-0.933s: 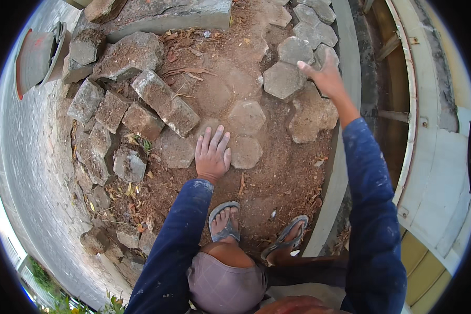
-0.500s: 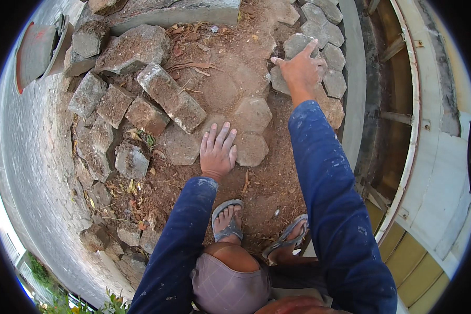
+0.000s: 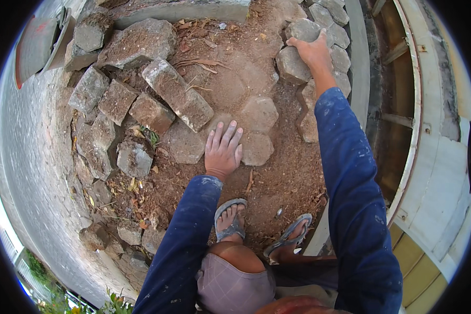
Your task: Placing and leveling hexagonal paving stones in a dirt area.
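Observation:
My left hand (image 3: 224,150) lies flat on the dirt-covered hexagonal pavers, its fingers slightly apart and pointing forward. Just right of it sits one hexagonal paver (image 3: 257,149), with another (image 3: 259,113) beyond. A long, soil-caked block (image 3: 178,95) slants close to the fingertips. At the far right, my right hand (image 3: 315,55) rests over grey pavers with thumb and forefinger spread; its other fingers are mostly hidden. Ahead of that thumb is a grey hexagonal paver (image 3: 303,30). Another thick paver (image 3: 293,66) lies nearer, left of the wrist.
Loose broken blocks (image 3: 134,163) are heaped on the left, beside a grey paved road (image 3: 42,172). A concrete curb (image 3: 183,14) crosses the far side. Along the right run a narrow concrete edge (image 3: 357,63) and a gutter (image 3: 387,152). My sandalled feet stand on bare soil.
My right hand has moved farther forward and right over the pavers, uncovering the thick paver by its wrist. My left hand stays flat in place. The view has shifted slightly.

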Available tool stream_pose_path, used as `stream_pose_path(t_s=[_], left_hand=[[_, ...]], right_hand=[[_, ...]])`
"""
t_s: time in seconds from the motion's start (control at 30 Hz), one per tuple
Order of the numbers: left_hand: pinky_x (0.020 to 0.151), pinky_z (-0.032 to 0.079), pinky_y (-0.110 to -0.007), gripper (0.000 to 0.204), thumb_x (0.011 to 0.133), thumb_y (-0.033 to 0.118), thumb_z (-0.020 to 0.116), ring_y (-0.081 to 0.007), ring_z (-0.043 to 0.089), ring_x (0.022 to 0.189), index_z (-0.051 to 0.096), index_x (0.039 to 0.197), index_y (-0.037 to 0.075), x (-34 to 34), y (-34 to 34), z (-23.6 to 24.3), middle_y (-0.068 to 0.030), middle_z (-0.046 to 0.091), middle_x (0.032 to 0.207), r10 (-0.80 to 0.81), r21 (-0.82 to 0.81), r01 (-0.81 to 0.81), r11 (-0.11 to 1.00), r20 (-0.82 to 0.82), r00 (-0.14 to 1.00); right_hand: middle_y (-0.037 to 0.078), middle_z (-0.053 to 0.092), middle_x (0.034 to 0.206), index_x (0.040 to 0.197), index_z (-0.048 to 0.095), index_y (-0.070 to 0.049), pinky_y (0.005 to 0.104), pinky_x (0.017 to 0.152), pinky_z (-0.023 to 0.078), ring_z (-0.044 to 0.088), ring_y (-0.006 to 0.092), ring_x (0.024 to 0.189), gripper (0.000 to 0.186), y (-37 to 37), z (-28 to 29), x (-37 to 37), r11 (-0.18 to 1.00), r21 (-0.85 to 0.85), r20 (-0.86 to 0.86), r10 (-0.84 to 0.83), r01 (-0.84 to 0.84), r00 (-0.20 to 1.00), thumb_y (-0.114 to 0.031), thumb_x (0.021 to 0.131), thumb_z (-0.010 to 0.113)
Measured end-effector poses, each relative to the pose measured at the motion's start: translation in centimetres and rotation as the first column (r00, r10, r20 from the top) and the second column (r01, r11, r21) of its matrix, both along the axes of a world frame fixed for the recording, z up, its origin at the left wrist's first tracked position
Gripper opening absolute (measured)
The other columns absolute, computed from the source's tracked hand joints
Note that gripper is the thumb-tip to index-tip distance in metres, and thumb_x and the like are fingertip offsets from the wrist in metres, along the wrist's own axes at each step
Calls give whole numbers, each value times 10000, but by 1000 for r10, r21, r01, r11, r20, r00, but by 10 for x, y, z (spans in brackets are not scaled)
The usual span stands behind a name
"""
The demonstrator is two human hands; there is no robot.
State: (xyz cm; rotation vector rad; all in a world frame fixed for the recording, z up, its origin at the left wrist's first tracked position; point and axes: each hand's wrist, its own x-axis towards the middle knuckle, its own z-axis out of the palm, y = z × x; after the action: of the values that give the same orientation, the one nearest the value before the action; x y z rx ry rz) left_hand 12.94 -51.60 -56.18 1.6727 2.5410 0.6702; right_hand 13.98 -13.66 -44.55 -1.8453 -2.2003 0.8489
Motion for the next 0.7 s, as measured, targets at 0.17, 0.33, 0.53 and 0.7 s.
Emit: stream_pose_path(t_s=[0.17, 0.33, 0.53, 0.7], left_hand=[[1196, 255, -520, 476, 955, 342, 534, -336, 344, 1470, 578, 1405, 194, 1, -9, -9, -43, 456, 1560, -4, -12, 4, 1000, -14, 1000], [1198, 256, -491, 478, 968, 364, 517, -320, 365, 1468, 574, 1419, 218, 5, -5, -5, -17, 472, 1554, 11, -14, -12, 1000, -40, 999], [1206, 228, -532, 463, 991, 334, 465, -363, 339, 1474, 569, 1409, 163, 7, -6, -7, -65, 461, 1558, -19, -11, 18, 1000, -48, 999], [1208, 209, -545, 461, 1012, 338, 439, -372, 333, 1478, 559, 1413, 146, 5, -2, -9, -84, 455, 1562, -7, -23, 5, 1000, -80, 997]], right_hand=[[407, 299, 1530, 1630, 176, -119, 551, 1110, 397, 388, 517, 1408, 1239, -22, -29, 6, 998, -6, 43, 67, -66, 997, -709, 718, 772], [396, 337, 1495, 1618, 245, -139, 539, 1127, 377, 353, 505, 1418, 1146, -67, -11, 7, 996, 66, 140, 57, -67, 989, -685, 751, 756], [359, 356, 1500, 1602, 329, -186, 601, 1122, 337, 331, 482, 1418, 1075, -49, -24, 17, 946, 237, 202, 173, -220, 964, -617, 735, 795], [349, 385, 1465, 1602, 330, -193, 593, 1119, 345, 350, 478, 1395, 1065, -50, -18, 22, 956, 226, 151, 153, -185, 977, -601, 738, 800]])
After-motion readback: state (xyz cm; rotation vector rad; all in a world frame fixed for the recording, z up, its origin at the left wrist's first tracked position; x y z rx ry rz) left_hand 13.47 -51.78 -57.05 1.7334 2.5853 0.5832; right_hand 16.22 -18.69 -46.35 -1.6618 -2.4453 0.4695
